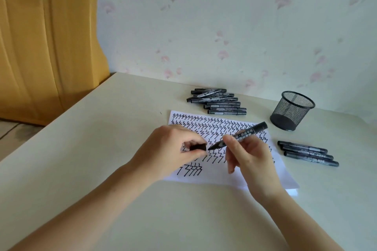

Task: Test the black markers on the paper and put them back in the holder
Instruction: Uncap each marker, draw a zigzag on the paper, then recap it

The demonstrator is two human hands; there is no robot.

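My right hand grips an uncapped black marker over the white paper, tip pointing left toward my left hand. My left hand pinches the marker's black cap just left of the tip, with a small gap between them. The paper is covered with rows of black zigzag marks. A black mesh holder stands upright at the back right and looks empty. A pile of several black markers lies behind the paper. Three more markers lie to the paper's right.
The cream table meets a flowered wall at the back. Its left edge runs diagonally beside a yellow wooden door. Bare tabletop stretches in front of the paper and to its left.
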